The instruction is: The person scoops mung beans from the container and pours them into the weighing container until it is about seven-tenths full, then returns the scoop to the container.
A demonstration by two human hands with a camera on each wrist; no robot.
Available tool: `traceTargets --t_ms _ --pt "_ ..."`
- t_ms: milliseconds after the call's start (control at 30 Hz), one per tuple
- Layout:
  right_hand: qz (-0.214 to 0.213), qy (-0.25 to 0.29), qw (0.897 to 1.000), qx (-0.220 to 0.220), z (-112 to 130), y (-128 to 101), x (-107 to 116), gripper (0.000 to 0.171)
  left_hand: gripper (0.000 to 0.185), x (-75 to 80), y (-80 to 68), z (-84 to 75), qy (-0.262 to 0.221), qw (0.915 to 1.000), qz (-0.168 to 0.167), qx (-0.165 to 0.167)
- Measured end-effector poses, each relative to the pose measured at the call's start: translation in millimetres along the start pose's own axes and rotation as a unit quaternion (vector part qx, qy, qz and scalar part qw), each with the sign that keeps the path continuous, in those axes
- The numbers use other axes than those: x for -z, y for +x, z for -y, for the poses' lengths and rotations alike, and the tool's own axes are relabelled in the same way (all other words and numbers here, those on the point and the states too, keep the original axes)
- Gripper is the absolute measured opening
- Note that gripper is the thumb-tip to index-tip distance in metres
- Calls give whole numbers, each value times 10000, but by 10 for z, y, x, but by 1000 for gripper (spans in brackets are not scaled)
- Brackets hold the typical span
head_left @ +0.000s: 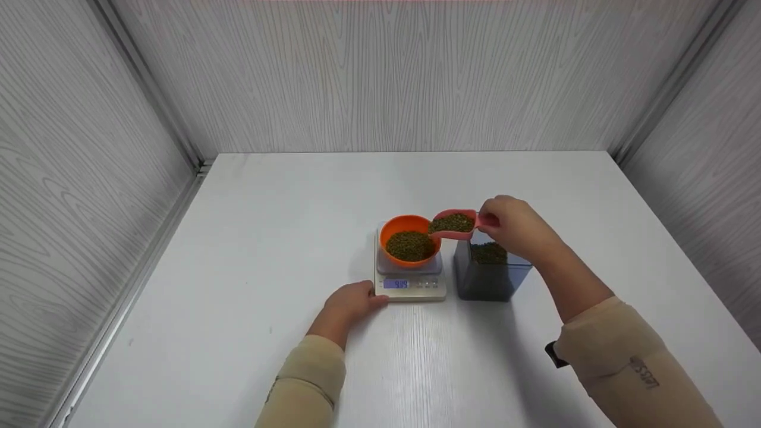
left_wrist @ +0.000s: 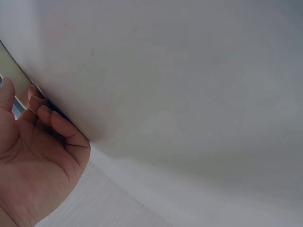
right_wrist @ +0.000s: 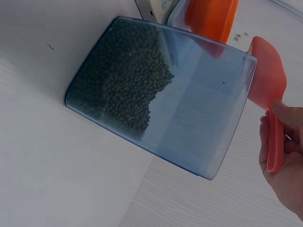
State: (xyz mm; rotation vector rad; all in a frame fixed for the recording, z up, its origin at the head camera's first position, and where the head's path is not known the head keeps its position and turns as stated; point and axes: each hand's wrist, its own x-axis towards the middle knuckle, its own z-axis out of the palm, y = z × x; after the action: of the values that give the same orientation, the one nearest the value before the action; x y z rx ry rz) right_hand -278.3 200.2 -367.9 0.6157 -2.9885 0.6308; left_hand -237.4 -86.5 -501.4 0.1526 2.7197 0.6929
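Observation:
My right hand [head_left: 518, 227] grips the handle of a pink-red scoop [head_left: 456, 236] heaped with small green beans [head_left: 453, 223]. The scoop's front lip overlaps the right rim of an orange bowl [head_left: 410, 222], which holds more green beans [head_left: 410, 246]. That bowl sits on a kitchen scale [head_left: 429, 295] with lit digits on its display [head_left: 396, 283]. At the scale's front left corner, my left hand [head_left: 355, 300] holds the edge, thumb along the front and fingers curled at the side. Below the scoop stands a clear bluish container [right_wrist: 194, 104], partly filled with green beans [right_wrist: 120, 78].
Everything stands on a white table [head_left: 285, 220]. Grey wood-grain panels [head_left: 380, 77] rise behind it and at both sides. The container is close beside the scale's right edge.

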Motion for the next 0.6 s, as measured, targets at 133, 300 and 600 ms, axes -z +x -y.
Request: traceTargets --t_ms 133,300,600 --pt "15 -43 10000 -33 13 17 -3 13 33 12 -4 -10 -47 10000 18 30" --pt "26 -134 9999 -1 24 39 -4 13 35 27 -29 -20 -54 10000 -4 -4" --pt "84 -261 9996 -111 55 60 -12 14 32 17 -38 -18 -49 9999 -87 -67"
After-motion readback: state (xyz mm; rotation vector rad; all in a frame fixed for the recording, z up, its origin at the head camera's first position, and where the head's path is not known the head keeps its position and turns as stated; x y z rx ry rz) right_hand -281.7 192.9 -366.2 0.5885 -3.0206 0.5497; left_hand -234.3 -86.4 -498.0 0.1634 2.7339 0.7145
